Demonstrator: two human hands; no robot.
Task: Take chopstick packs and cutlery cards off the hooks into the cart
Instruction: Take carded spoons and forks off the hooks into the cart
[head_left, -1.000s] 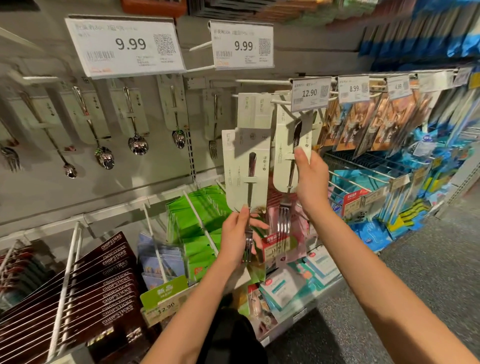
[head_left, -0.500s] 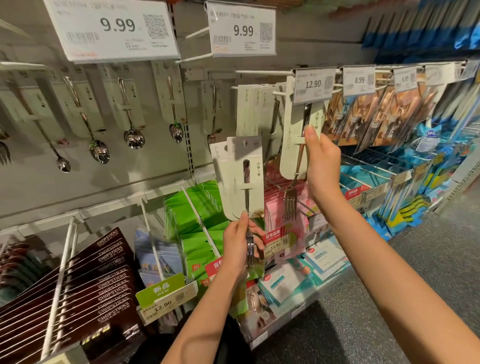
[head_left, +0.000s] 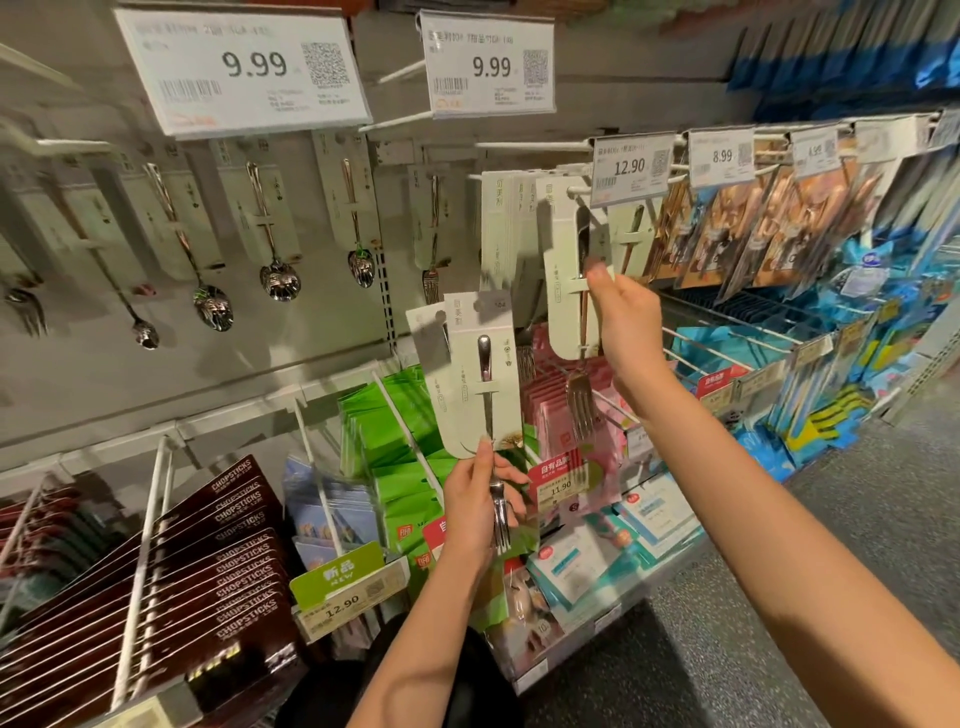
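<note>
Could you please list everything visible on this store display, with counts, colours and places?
Pale green fork cards held off the hooks: at least two, one behind the other, centre, silver fork on the front one.
Pale green card with copper-toned fork: one, on a hook at centre right.
Pale cards with silver spoons: several, upper left hooks.
Dark brown chopstick packs: a stack, lower left.
Green packets: a row, lower centre.
Pink packets: a row, right of the green.
White price tags: two read 9.99, top.
Blue packets: many, far right.
Left hand: grips the held cards' bottom.
Right hand: fingers pinch the hooked card.
</note>
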